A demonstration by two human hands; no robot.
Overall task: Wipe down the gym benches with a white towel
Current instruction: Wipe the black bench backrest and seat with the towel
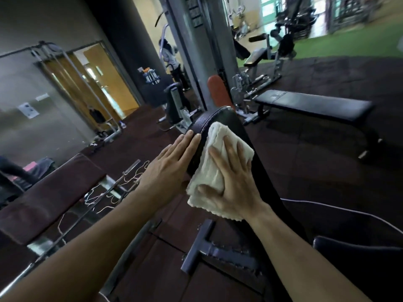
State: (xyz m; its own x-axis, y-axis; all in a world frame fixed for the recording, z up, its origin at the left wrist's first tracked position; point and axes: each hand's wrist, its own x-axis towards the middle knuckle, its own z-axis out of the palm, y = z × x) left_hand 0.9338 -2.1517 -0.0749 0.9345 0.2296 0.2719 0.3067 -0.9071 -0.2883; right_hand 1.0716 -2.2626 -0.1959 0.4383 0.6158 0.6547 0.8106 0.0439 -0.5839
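Right hand [234,184] lay flat, pressing towel [214,171] on inclined bench pad [220,116]. Left hand [169,164], fingers straight, steadied pad's side, holding nothing. I judged firm, overlapping strokes best.

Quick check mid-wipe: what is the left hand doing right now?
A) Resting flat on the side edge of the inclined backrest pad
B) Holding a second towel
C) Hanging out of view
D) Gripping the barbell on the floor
A: the left hand lies with straight fingers against the backrest pad edge, while the right hand presses the white towel on it.
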